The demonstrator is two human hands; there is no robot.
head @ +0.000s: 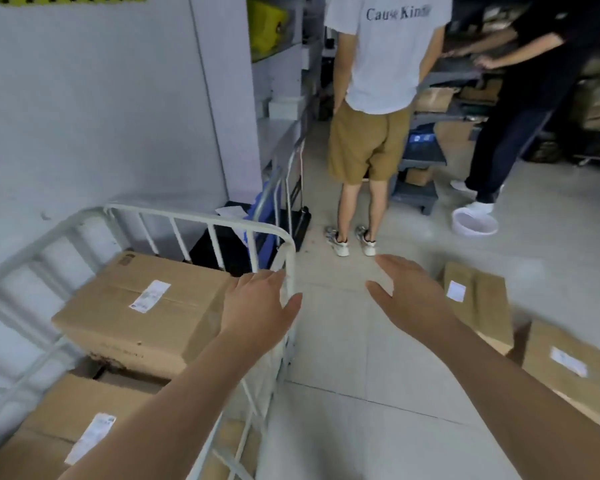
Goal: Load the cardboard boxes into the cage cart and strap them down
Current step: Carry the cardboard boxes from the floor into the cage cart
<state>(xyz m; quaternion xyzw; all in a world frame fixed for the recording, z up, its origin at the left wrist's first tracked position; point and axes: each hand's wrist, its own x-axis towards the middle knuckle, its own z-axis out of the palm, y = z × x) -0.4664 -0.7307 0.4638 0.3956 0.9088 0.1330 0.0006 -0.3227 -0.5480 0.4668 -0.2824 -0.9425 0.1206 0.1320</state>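
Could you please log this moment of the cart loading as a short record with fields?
left hand: open, empty, at the cage cart corner rail
right hand: open, empty, over the floor
boxes in cart: at least two, upper box on top, lower box nearer
boxes on floor: two, right of the cart
strap: none visible
bystanders: two, standing ahead

Single view, head-worn, wide-angle. Faces forward and down from standing height. Near field: both forearms, cage cart (201, 216) rail at lower left, floor (343, 358) centre. Far field: aisle with shelving (281, 81) and two standing people. Edges bowed, slight blur.
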